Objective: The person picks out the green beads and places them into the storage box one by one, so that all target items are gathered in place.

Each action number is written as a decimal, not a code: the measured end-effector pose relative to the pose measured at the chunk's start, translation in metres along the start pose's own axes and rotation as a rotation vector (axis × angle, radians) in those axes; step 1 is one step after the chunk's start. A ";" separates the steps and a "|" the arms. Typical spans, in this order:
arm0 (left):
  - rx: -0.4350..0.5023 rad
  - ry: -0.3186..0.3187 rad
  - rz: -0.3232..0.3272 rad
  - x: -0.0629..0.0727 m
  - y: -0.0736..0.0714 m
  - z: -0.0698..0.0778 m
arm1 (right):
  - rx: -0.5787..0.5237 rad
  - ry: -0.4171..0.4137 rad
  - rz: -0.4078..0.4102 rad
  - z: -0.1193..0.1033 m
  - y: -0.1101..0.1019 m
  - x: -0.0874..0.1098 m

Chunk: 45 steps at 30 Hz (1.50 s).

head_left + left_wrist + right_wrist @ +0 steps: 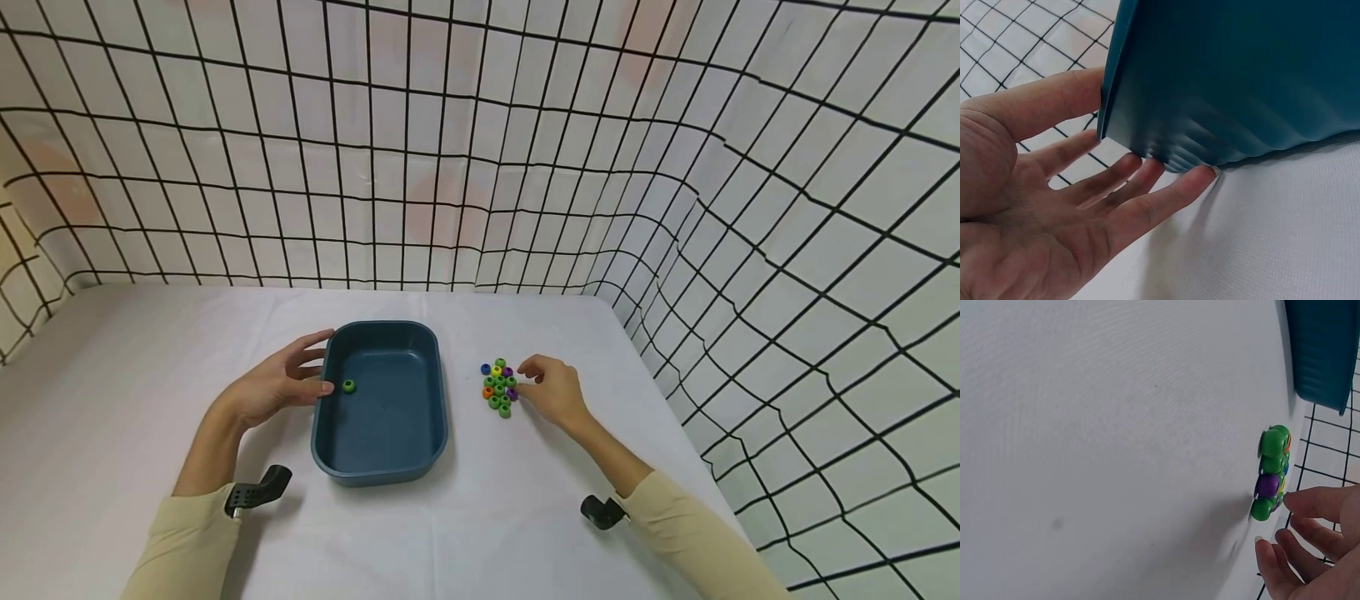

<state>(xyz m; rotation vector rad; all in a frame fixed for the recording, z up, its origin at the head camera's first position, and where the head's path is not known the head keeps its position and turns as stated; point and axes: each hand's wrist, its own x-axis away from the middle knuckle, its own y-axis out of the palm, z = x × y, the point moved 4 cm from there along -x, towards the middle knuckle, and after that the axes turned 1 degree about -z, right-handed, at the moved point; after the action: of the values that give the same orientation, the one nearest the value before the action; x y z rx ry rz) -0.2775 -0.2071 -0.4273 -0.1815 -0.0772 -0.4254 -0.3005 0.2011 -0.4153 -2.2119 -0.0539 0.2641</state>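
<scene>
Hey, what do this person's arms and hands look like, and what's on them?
The left hand and right hand are both gloveless. Plain, pale beige fabric sleeves end above the wrists. At the left sleeve's end is a bent black device with small dots or holes; at the right, a stubby black device. No cables show.

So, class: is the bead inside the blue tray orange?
No, the only bead visible inside the tray in the head view is green.
</scene>
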 end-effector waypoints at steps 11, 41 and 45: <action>-0.008 0.000 0.007 0.000 -0.001 0.000 | 0.007 0.027 -0.002 0.012 0.001 -0.001; -0.006 -0.003 0.012 0.002 0.000 -0.001 | -0.015 0.049 0.010 0.018 0.014 0.001; -0.005 -0.002 0.010 0.002 -0.001 -0.002 | -0.017 0.039 0.012 0.017 0.013 0.000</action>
<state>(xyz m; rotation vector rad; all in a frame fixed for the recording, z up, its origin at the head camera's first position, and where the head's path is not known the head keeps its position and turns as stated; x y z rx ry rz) -0.2764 -0.2089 -0.4287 -0.1873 -0.0767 -0.4151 -0.3047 0.2062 -0.4354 -2.2347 -0.0216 0.2274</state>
